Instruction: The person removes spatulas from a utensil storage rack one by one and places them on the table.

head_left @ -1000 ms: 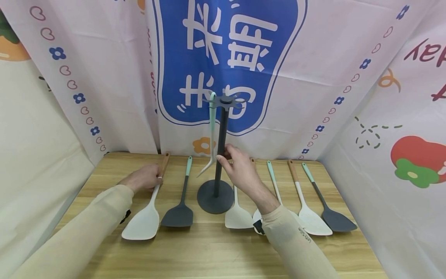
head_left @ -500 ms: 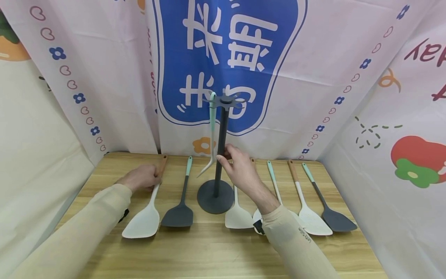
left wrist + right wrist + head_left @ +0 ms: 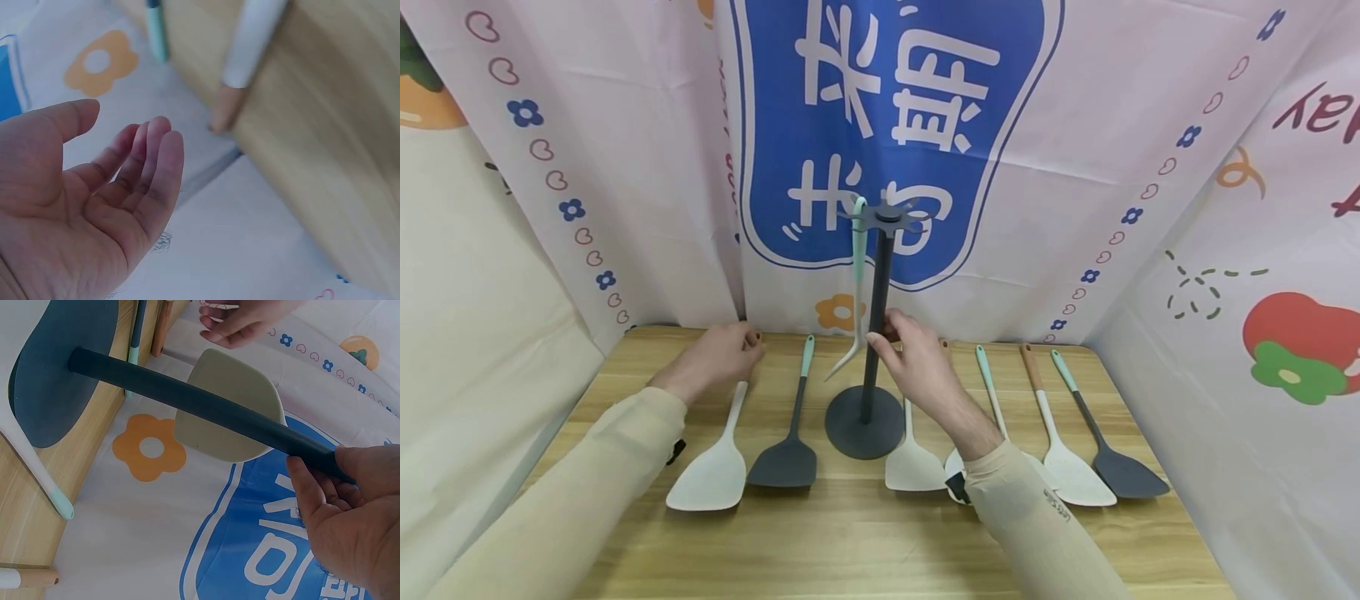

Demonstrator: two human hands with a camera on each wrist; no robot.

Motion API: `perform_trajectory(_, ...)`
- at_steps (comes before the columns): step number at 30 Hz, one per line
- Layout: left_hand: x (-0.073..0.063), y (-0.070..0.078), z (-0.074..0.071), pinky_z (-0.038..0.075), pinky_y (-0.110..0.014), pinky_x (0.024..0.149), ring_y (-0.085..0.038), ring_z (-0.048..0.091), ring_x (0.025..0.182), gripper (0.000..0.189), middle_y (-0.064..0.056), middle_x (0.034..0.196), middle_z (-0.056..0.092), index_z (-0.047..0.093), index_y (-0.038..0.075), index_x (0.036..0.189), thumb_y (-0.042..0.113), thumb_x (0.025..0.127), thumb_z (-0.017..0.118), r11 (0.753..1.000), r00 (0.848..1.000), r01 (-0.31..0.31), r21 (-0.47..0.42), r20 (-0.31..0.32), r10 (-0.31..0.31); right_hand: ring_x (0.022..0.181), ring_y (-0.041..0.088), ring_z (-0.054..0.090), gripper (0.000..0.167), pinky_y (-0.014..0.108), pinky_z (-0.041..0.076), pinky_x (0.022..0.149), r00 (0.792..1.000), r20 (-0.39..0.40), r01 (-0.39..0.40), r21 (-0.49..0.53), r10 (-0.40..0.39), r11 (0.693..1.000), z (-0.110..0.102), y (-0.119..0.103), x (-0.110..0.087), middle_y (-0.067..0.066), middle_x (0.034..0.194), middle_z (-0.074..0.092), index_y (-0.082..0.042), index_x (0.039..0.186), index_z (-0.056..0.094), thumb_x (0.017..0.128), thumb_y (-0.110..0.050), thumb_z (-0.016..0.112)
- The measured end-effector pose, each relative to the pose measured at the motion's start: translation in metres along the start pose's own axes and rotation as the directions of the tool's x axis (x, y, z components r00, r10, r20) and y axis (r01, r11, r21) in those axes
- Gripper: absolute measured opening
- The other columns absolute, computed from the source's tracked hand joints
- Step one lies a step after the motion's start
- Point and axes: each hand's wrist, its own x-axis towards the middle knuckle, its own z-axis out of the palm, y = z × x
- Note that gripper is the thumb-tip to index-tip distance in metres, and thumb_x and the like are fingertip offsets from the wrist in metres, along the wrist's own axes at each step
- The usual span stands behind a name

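Observation:
A white spatula with a wooden handle (image 3: pixel 709 477) lies at the left of the table. My left hand (image 3: pixel 718 358) is over that handle and hides most of it in the head view. In the left wrist view, the hand (image 3: pixel 106 212) has loosely bent fingers, apart from the wooden handle end (image 3: pixel 228 109). My right hand (image 3: pixel 917 362) grips the pole of a dark utensil stand (image 3: pixel 878 292), fingers and thumb around it in the right wrist view. One green-handled, pale spatula (image 3: pixel 859 250) hangs from the stand's hook ring. Beside the stand lies a dark spatula (image 3: pixel 784 463).
Right of the stand lie several more spatulas, among them a cream one (image 3: pixel 913 467), a white one (image 3: pixel 1075 479) and a dark one (image 3: pixel 1127 473). My right forearm partly covers another. A printed cloth (image 3: pixel 1037 275) closes off the back of the wooden table (image 3: pixel 805 550).
My left hand has let go of the wooden-handled spatula and moved up toward its handle end. That spatula has shifted slightly right. The right hand stays on the stand's pole.

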Motion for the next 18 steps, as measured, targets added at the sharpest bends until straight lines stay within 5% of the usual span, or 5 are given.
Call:
perform_trajectory(7, 0.001, 0.028, -0.013, 0.066, -0.052, 0.090, -0.030, 0.073, 0.096, 0.034, -0.018, 0.109, 0.080, 0.076, -0.003, 0.128, 0.028, 0.120, 0.064, 0.999, 0.992, -0.042, -0.022, -0.121, 0.039, 0.119, 0.030, 0.084, 0.023, 0.049, 0.074, 0.108, 1.000, -0.004, -0.001, -0.001, 0.001, 1.000, 0.000, 0.000, 0.000, 0.014, 0.126, 0.081, -0.006, 0.137, 0.072, 0.120, -0.021, 0.069)
perform_trajectory(18, -0.005, 0.064, -0.034, 0.066, -0.059, 0.104, -0.040, 0.075, 0.118, 0.039, -0.024, 0.129, 0.079, 0.074, 0.000, 0.135, 0.033, 0.122, 0.060, 0.991, 0.975, -0.071, -0.117, -0.216, 0.044, 0.118, 0.030, 0.084, 0.024, 0.051, 0.074, 0.108, 1.000, -0.007, -0.006, 0.001, 0.006, 1.000, 0.000, 0.000, 0.000, 0.014, 0.125, 0.082, -0.006, 0.138, 0.072, 0.120, -0.022, 0.069)
